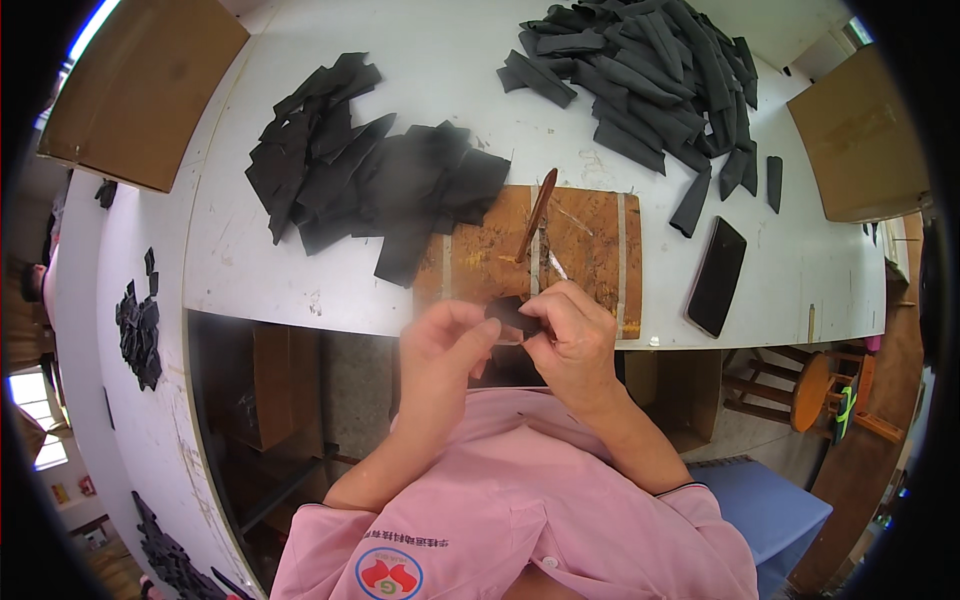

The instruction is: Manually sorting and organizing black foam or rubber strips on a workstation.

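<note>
A small black fabric piece (511, 314) is held between my two hands, just in front of the table's near edge. My left hand (440, 345) pinches its left side between thumb and fingers. On the other side, my right hand (574, 335) grips it with the thumb and curled fingers. The piece looks folded or rolled, and the fingers cover part of it. Just beyond my hands lies a worn brown board (590, 230) with tape strips. A slim reddish-brown stick (538, 215) rests on it, beside a small shiny metal part (557, 265).
Flat black fabric pieces (400, 185) are heaped at left, overlapping the board. Rolled black pieces (660, 80) form a pile at the far right. A dark phone (716, 276) lies right of the board. Cardboard boxes (145, 90) stand at both sides; a wooden stool (808, 390) is at right.
</note>
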`<action>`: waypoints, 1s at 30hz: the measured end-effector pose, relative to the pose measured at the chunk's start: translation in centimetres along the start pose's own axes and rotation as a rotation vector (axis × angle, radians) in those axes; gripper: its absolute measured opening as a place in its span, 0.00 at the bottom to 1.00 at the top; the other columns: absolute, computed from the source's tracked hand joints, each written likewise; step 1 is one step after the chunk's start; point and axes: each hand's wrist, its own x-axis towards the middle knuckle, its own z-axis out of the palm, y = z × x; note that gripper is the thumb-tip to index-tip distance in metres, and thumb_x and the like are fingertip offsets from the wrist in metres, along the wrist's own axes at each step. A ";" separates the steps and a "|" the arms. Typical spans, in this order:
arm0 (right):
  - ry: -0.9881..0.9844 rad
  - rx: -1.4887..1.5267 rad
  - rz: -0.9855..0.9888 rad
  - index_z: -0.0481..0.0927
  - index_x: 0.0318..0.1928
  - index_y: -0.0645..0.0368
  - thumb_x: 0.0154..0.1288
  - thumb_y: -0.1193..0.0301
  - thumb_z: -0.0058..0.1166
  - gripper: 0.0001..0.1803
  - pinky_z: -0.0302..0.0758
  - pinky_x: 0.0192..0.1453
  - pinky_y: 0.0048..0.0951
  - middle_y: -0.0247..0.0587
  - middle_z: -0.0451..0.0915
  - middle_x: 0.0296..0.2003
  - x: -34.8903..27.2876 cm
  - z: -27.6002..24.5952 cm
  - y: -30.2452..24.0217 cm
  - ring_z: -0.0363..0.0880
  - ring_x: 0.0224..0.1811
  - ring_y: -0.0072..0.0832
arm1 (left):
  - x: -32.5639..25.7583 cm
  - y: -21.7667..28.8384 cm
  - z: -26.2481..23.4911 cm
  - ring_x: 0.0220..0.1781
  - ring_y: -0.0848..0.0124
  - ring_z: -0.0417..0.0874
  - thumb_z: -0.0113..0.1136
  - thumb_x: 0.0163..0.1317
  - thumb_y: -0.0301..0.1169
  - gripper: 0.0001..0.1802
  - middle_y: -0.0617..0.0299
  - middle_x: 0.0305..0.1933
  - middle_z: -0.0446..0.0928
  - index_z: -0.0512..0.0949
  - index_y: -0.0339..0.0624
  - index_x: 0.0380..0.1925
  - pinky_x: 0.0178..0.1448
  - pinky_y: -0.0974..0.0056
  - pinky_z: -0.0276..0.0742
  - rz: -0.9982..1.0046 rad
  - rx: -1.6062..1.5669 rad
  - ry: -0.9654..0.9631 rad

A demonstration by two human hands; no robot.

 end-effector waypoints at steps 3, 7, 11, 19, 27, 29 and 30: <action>-0.044 0.038 0.032 0.72 0.26 0.63 0.34 0.84 0.55 0.12 0.69 0.26 0.31 0.40 0.70 0.23 -0.2 -0.3 0.0 0.72 0.25 0.36 | 0.2 0.2 0.1 0.18 0.82 0.69 0.56 0.52 0.22 0.02 0.65 0.21 0.73 0.73 0.37 0.26 0.20 0.79 0.62 -0.014 -0.017 0.016; -0.275 0.297 0.294 0.73 0.33 0.65 0.40 0.74 0.64 0.17 0.70 0.28 0.27 0.39 0.71 0.24 0.6 -1.5 -1.6 0.73 0.26 0.30 | 0.4 -0.1 -0.5 0.19 0.83 0.68 0.57 0.53 0.23 0.03 0.67 0.21 0.73 0.73 0.36 0.27 0.21 0.79 0.62 0.067 0.065 -0.014; -0.274 0.388 0.230 0.73 0.39 0.64 0.41 0.68 0.66 0.24 0.70 0.28 0.23 0.39 0.71 0.25 0.7 -2.1 -1.2 0.72 0.24 0.26 | 0.5 0.3 -0.9 0.22 0.84 0.67 0.57 0.54 0.23 0.03 0.68 0.23 0.71 0.72 0.36 0.26 0.24 0.80 0.62 0.174 0.246 -0.069; -0.201 0.421 0.201 0.77 0.29 0.64 0.46 0.75 0.60 0.09 0.69 0.27 0.22 0.41 0.74 0.27 0.5 -1.9 -0.5 0.73 0.22 0.28 | 0.7 1.6 -0.3 0.25 0.84 0.64 0.54 0.51 0.18 0.05 0.66 0.27 0.67 0.67 0.33 0.22 0.26 0.79 0.59 0.455 0.753 -0.262; -0.051 -0.183 -0.155 0.69 0.25 0.63 0.44 0.79 0.53 0.06 0.70 0.26 0.30 0.41 0.66 0.23 -0.1 0.6 -0.5 0.70 0.25 0.34 | 1.7 -2.6 -0.1 0.16 0.86 0.64 0.49 0.49 0.15 0.04 0.65 0.20 0.70 0.66 0.34 0.23 0.17 0.80 0.57 0.540 0.738 0.125; -0.102 -0.321 -0.124 0.69 0.27 0.64 0.44 0.79 0.53 0.07 0.71 0.27 0.30 0.42 0.66 0.24 -0.2 1.0 -0.4 0.70 0.26 0.36 | 1.9 -3.0 -0.2 0.15 0.86 0.65 0.48 0.48 0.15 0.05 0.64 0.20 0.71 0.66 0.35 0.24 0.15 0.80 0.57 0.524 0.559 0.164; -0.098 -0.326 -0.126 0.69 0.27 0.64 0.44 0.79 0.53 0.07 0.71 0.27 0.30 0.42 0.66 0.24 -0.2 1.1 0.0 0.70 0.26 0.36 | 1.8 -1.9 0.5 0.14 0.86 0.64 0.48 0.47 0.14 0.07 0.62 0.20 0.71 0.66 0.35 0.27 0.14 0.80 0.56 0.345 0.367 0.175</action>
